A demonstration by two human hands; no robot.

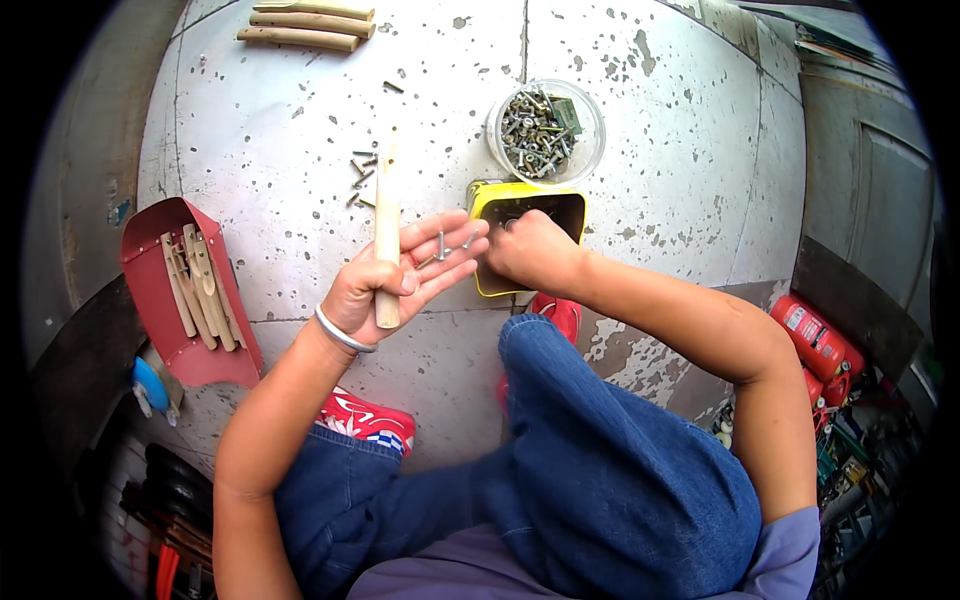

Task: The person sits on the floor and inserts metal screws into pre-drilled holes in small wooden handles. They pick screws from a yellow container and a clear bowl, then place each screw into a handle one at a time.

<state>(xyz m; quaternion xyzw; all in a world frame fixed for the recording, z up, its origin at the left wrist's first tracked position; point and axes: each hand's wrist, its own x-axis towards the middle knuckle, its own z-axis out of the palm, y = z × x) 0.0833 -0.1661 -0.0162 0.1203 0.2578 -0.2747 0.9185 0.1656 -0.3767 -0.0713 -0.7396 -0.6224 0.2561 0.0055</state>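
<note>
My left hand (362,288) is turned palm up, its thumb pressing a pale wooden handle (387,215) against the palm. The handle points away from me and has small holes near its far end. A few silver bolts (442,247) lie on the outstretched fingers of that hand. My right hand (535,252) is at the mouth of a yellow-rimmed box (548,190), its fingers curled down at the dark opening. Whatever those fingertips hold is hidden. Just behind the box stands a clear round tub (600,140) filled with screws and bolts (535,128).
Several loose bolts (361,182) lie left of the handle. More wooden handles (300,38) rest at the far left. A red curved tray (145,245) holds wooden pieces (205,290). Red fire extinguishers (812,335) lie at the right, near cluttered tools (860,470).
</note>
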